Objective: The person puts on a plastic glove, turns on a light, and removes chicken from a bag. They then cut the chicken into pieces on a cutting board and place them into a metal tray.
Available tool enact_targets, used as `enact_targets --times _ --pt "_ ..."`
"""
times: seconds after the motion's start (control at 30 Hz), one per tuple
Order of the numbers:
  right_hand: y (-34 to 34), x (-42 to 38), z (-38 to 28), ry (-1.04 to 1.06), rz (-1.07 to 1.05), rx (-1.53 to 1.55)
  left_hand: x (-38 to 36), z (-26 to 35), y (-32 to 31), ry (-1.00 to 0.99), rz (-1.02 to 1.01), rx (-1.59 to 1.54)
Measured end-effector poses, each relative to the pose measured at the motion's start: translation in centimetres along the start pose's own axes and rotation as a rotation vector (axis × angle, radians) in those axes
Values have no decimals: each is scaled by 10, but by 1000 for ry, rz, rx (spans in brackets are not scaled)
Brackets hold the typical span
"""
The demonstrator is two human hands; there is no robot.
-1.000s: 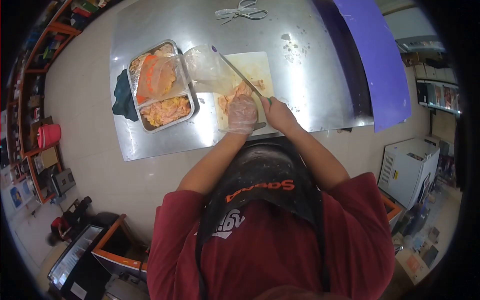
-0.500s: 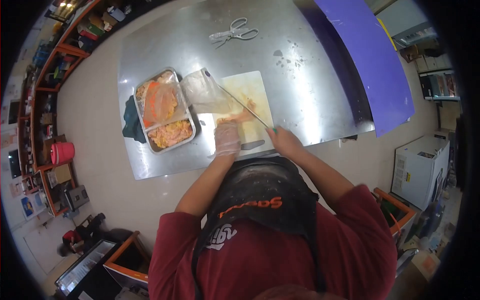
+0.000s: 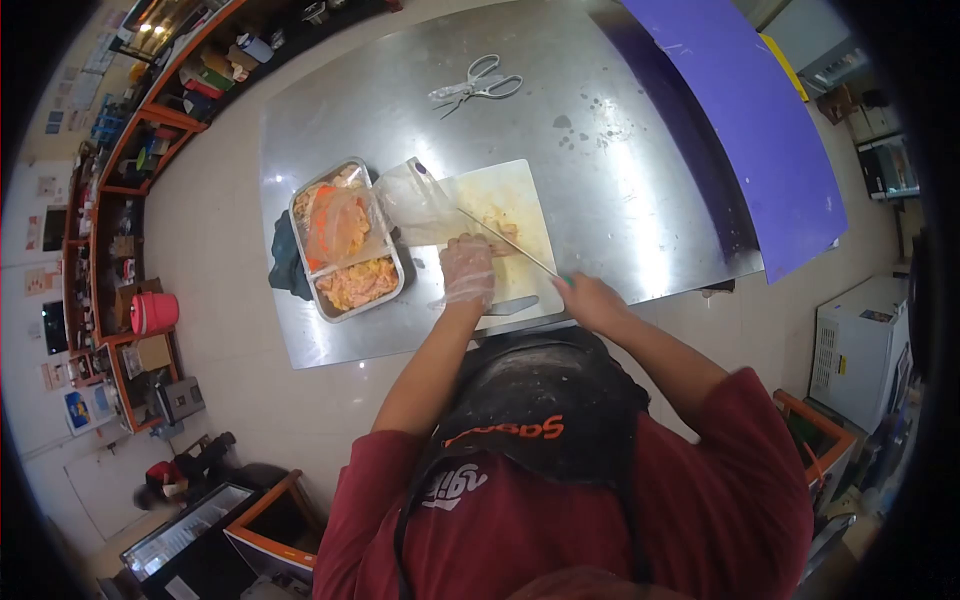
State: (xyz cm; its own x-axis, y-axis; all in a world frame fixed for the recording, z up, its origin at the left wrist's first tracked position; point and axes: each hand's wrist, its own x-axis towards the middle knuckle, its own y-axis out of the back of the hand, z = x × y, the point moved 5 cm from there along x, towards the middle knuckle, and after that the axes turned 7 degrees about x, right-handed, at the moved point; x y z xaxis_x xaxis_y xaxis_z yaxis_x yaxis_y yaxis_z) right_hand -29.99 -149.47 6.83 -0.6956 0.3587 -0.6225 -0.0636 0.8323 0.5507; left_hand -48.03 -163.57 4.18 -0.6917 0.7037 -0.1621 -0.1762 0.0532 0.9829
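My right hand [image 3: 592, 302] is closed around the green handle of a long thin knife [image 3: 508, 242], whose blade lies slantwise over the white cutting board [image 3: 530, 200]. My left hand [image 3: 468, 272], in a clear plastic glove, rests on the board by some raw meat [image 3: 500, 240]; its fingers look curled against the meat, partly hidden. A second blade [image 3: 512, 306] lies at the board's near edge. Left of the board, a clear plastic bag [image 3: 412, 205] touches a metal tray [image 3: 399, 270] holding cut meat [image 3: 358, 284] and an orange-marked bag [image 3: 338, 228].
Scissors [image 3: 478, 86] lie at the far side of the steel table [image 3: 400, 130]. A dark green cloth [image 3: 288, 262] sits beside the tray. A purple panel [image 3: 745, 130] stands along the right. Another person [image 3: 180, 475] is at the lower left, far off.
The view has shifted, so the table and tray appear lower and further right. My left hand has moved forward over the meat, and less of the meat shows.
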Motion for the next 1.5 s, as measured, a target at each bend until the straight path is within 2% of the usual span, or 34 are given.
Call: enact_targets --times 0.07,0.13,0.17,0.23,0.3,0.37,0.43,0.5,0.57,0.6,0.67,0.7,0.77,0.83,0.87,0.9,0.97,1.0,1.07,1.13,1.2,1.27,1.33,1.37,1.4,1.47,1.5 --pt "6 -24 29 -40 -14 -33 4 -7 -10 20 -67 80" --pt "5 -35 43 -70 -25 -47 4 -2 -12 -83 -140 85" --pt "0 -25 36 -21 -14 -16 4 4 -13 -145 -177 89" --pt "-13 17 2 93 26 15 3 14 -10 -106 -293 167" --pt "-18 52 -42 164 55 25 -6 20 -9 -87 -309 172" --pt "-20 53 -50 178 57 48 -14 10 -7 -95 -221 113" --pt "-9 38 -37 201 48 42 -5 -11 4 -16 -421 115" --pt "-1 7 6 67 35 -23 -2 -34 0 48 -397 30" --pt "19 -29 21 -40 -60 -75 -6 -55 -9 104 -132 -122" --pt "18 -26 22 -30 -59 -82 -13 -57 -4 136 -9 -261" --pt "11 -17 29 -23 -47 -83 -19 -56 7 162 12 -448" --pt "5 -2 18 51 5 -42 -20 -53 13 174 19 -543" --pt "-14 42 -27 162 37 5 -28 -36 10 48 -188 -719" --pt "-28 67 -53 193 42 25 -27 -34 2 -69 -197 -694" --pt "-34 74 -57 180 56 35 -24 -45 -18 -122 -104 -589" --pt "-33 75 -61 164 74 46 -22 -47 -10 -180 -11 -486" --pt "-15 42 -35 144 61 50 -25 -60 6 57 -30 -908" --pt "-8 21 -19 129 41 48 -26 -67 -1 217 -98 -1266" --pt "4 -4 5 76 24 15 -33 -61 8 357 -162 -1623" --pt "-3 -6 11 84 17 32 -41 -53 27 253 -153 -1268" --pt "-14 31 -15 172 34 78 -42 -37 50 210 -160 -1108" --pt "-20 65 -56 192 23 105 -56 -18 71 261 -202 -1131" --pt "-24 70 -63 173 -14 69 -67 -32 84 82 -22 -957" --pt "-21 73 -67 164 -28 45 -67 -36 94 85 -7 -994" --pt "-17 68 -61 160 -37 48 -66 -36 112 88 8 -1030" --pt "-11 41 -23 148 -70 47 -74 -38 131 302 -126 -1352" --pt "-5 28 -3 113 -81 -3 -72 -40 134 197 -97 -1100"
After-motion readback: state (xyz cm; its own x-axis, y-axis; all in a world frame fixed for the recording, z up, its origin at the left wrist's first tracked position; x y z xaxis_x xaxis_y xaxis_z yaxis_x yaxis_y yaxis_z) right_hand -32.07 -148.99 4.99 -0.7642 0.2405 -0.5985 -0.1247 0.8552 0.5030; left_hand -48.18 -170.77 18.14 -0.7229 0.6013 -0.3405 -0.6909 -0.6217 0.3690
